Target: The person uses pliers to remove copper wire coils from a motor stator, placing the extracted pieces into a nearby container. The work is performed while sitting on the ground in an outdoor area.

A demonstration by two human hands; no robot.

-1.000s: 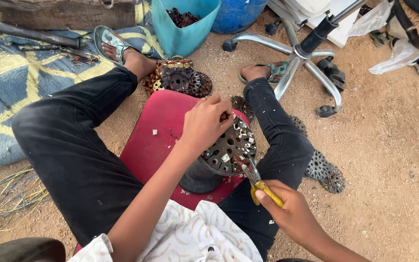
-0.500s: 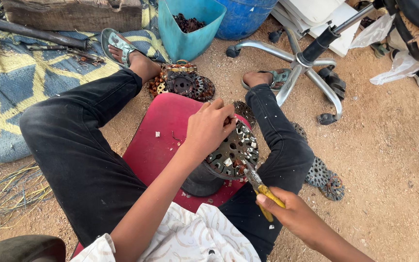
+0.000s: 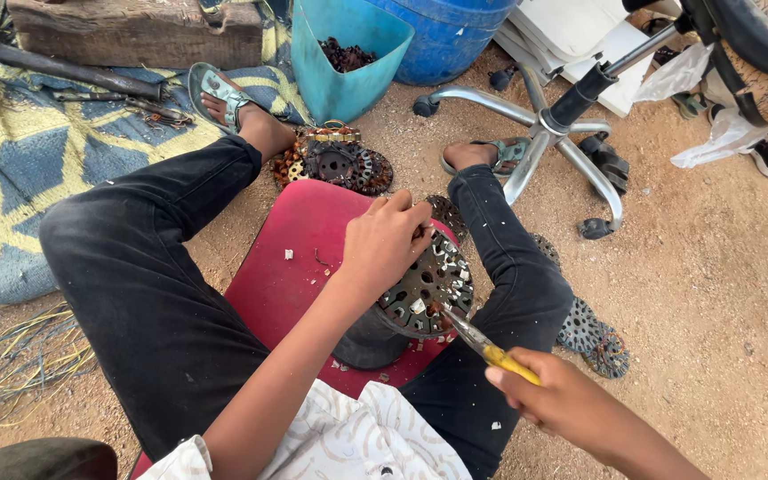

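— Between the knees of the seated person, what do you see in the head view?

— On a red board (image 3: 295,267) there stands a dark round metal piece, a slotted disc (image 3: 428,284) on top of a short cylinder. It looks like the core of a motor. Small white bits sit in some of the slots.

— Where is this disc compared to the hands?

— It is directly under the left hand (image 3: 384,244). That hand lies on the upper left part of the disc, the fingers bent over the rim and gripping it. The right hand (image 3: 562,400) is lower and to the right, apart from the disc. It is closed around the yellow handle of a pair of pliers (image 3: 482,342). The metal tip of the pliers touches the lower right edge of the disc. I cannot tell if the tip pinches something.

— And around them?

— Both legs are in black trousers, and each foot wears a sandal. More slotted discs (image 3: 335,164) lie on the sandy ground just beyond the red board, and others (image 3: 593,333) lie beside the right leg. A teal bucket (image 3: 348,53) with dark pieces inside stands further away, next to a blue barrel (image 3: 455,31). The chrome base of an office chair (image 3: 544,133) is near the right foot. On the left there is a blue and yellow mat (image 3: 46,169), and thin wires (image 3: 11,364) lie on the ground.
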